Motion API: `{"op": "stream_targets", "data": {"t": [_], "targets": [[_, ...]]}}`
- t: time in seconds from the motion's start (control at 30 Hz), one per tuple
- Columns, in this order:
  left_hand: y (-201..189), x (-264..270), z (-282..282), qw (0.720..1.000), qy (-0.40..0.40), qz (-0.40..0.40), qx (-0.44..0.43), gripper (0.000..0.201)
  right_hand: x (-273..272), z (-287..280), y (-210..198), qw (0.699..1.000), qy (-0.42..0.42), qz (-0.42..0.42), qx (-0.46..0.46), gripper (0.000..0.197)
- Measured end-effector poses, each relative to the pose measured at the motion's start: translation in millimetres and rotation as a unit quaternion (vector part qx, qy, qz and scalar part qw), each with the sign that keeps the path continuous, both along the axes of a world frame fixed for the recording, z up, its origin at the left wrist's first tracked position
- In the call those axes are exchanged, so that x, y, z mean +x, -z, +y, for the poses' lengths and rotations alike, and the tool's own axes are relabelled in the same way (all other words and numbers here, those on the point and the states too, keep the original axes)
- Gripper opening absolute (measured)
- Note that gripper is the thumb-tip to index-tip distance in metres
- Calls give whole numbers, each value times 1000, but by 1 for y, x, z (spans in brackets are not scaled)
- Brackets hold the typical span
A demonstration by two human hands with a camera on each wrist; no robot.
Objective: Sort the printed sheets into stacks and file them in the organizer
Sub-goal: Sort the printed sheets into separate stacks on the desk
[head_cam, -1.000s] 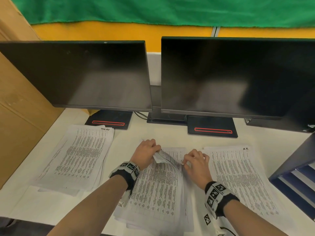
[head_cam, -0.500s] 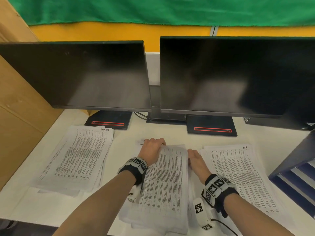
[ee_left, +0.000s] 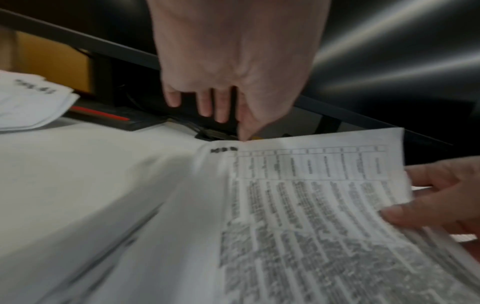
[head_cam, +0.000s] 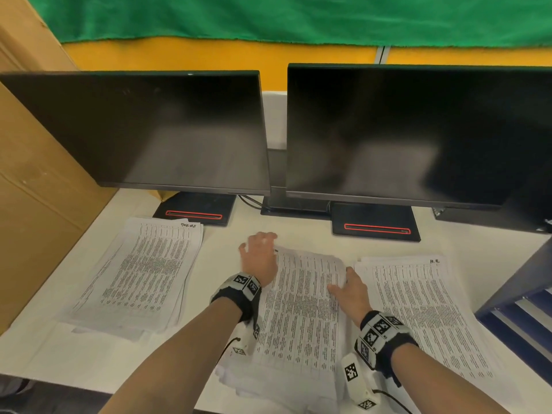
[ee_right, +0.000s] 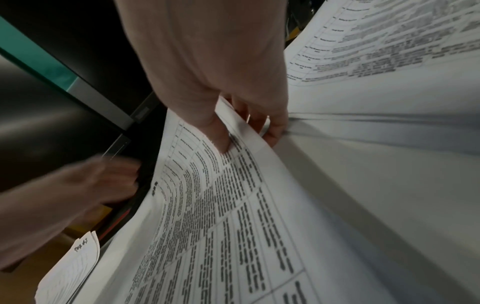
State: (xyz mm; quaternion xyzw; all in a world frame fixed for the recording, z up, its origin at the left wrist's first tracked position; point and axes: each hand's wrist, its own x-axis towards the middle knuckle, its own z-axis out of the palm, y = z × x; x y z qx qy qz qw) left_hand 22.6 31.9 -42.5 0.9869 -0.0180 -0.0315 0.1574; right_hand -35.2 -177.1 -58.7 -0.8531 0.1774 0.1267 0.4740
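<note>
Fig. | my right hand (head_cam: 349,289) pinched middle stack (head_cam: 301,306) at its 3 o'clock edge | left hand (head_cam: 259,256) open at 11 | stack's long axis 12–6 | organizer (head_cam: 513,297) at 3, nearer right hand

Head view looks down; wrist views closely share the middle stack (head_cam: 301,306).

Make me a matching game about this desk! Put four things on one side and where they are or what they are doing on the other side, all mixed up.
Things:
1. left hand
2. right hand
3. left stack
4. organizer

Places or states:
A. at the desk's right edge
B. pinches the middle stack's right edge
C. lies alone, untouched, below the left monitor
D. fingers spread at the middle stack's far left corner

Pairs: 1-D, 2-B, 3-C, 4-A
</note>
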Motion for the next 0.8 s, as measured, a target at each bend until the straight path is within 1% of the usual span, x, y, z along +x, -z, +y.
{"op": "stream_targets", "data": {"t": [0.03, 0.07, 0.1, 0.13, 0.17, 0.23, 0.3, 0.33, 0.4, 0.47, 0.5, 0.53, 0.6, 0.7, 0.8], "targets": [[1, -3, 8, 997, -74, 31, 6, 44, 1, -1, -2, 1000, -6, 8, -3, 23], [2, -7, 17, 987, -140, 74, 0, 43, 3, -2, -3, 1000, -12, 19, -6, 25], [6, -10, 24, 975, -183, 120, -20, 41, 5, -3, -5, 999, -18, 28, -9, 29], [10, -13, 29, 966, -199, 159, -44, 40, 6, -3, -6, 999, -22, 36, -11, 33], [15, -15, 32, 961, -197, 186, -60, 42, 8, -3, -8, 999, -24, 42, -15, 36], [21, -18, 32, 955, -186, 217, -79, 48, 10, -3, -9, 998, -17, 46, -24, 41], [21, -17, 30, 954, -188, 216, -85, 46, 11, -4, -9, 998, -7, 46, -35, 44], [19, -17, 33, 958, -194, 200, -62, 42, 11, -5, -8, 998, -3, 46, -40, 44], [17, -19, 47, 961, -217, 167, 35, 40, 10, -7, -6, 998, -4, 44, -43, 45], [19, -25, 71, 944, -243, 179, 134, 50, 10, -7, -4, 998, -6, 45, -43, 45], [23, -29, 83, 933, -262, 188, 159, 53, 10, -7, -2, 998, -7, 46, -44, 45], [26, -34, 95, 926, -285, 191, 160, 51, 11, -6, -1, 998, -7, 45, -45, 45], [34, -43, 114, 919, -325, 185, 127, 45, 14, -6, 1, 998, -7, 40, -50, 45], [44, -53, 142, 920, -343, 169, 85, 43, 18, -4, 2, 997, -10, 45, -55, 46], [46, -56, 175, 921, -338, 175, 85, 55, 21, -5, 2, 998, -15, 47, -50, 43]]}}
